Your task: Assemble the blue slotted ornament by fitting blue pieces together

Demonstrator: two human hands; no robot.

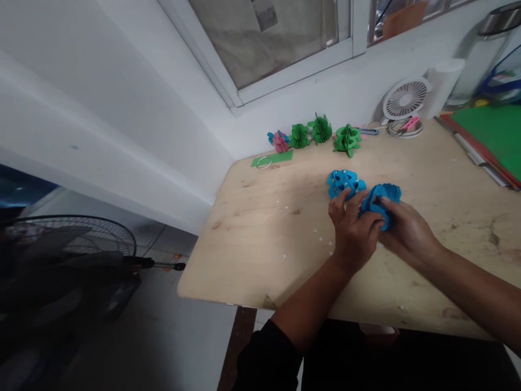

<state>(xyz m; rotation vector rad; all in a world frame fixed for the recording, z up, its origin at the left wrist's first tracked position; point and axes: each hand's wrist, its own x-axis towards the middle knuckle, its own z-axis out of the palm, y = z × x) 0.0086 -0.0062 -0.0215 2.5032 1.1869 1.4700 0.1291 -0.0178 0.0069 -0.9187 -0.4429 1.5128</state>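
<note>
A blue paper flower [378,202] is gripped between both hands just above the wooden table. My left hand [353,231] pinches its near left side with the thumb and fingers. From the right, my right hand [407,225] closes round the same flower, its thumb on top. Right behind my left fingers lies a second blue cut-paper piece [342,180] with openings and small white spots. Fingers hide part of the held flower's lower side.
Green paper flowers [321,129] and a pink-and-blue one [280,141] line the wall. A green paper strip [283,157] lies beside them. A small white fan [406,99], tape roll [406,128] and green sheets [490,130] are to the right. White scraps dot the table [244,239].
</note>
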